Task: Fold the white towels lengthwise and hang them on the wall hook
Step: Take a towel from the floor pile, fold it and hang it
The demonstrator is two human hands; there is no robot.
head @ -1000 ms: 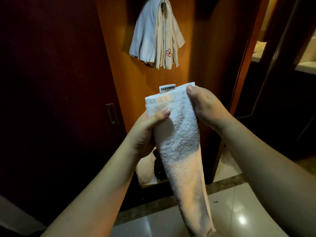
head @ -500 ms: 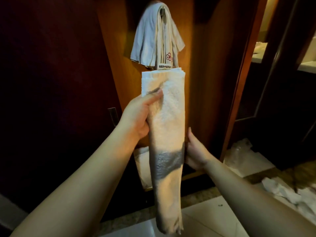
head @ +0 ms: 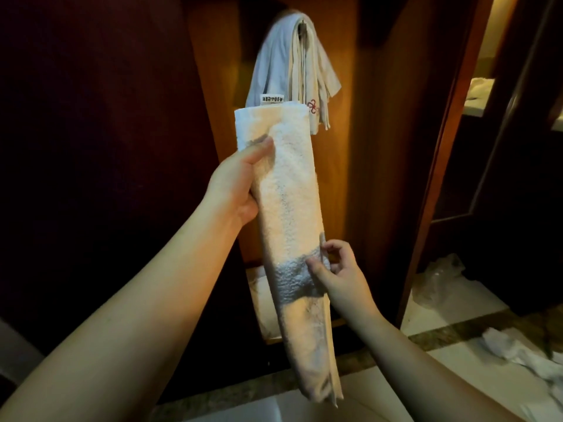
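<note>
Folded towel held upright, ready for the hook.

The left hand (head: 240, 181) grips the white towel (head: 289, 226) near its top, the thumb pressed on the front and the other fingers hidden behind the cloth, so I cannot tell how they lie. The right hand (head: 341, 277) pinches the right edge of the towel lower down, between thumb and curled fingers. The towel hangs as a long narrow strip in front of the wooden wall (head: 359, 184), just below the hung towels (head: 292, 65) that already cover the wall hook (head: 303, 27). To do this step well, I think the right hand should keep the loose edges together so the fold does not open, while the left hand lifts the middle of the strip over the hook, with both ends hanging equal.
</note>
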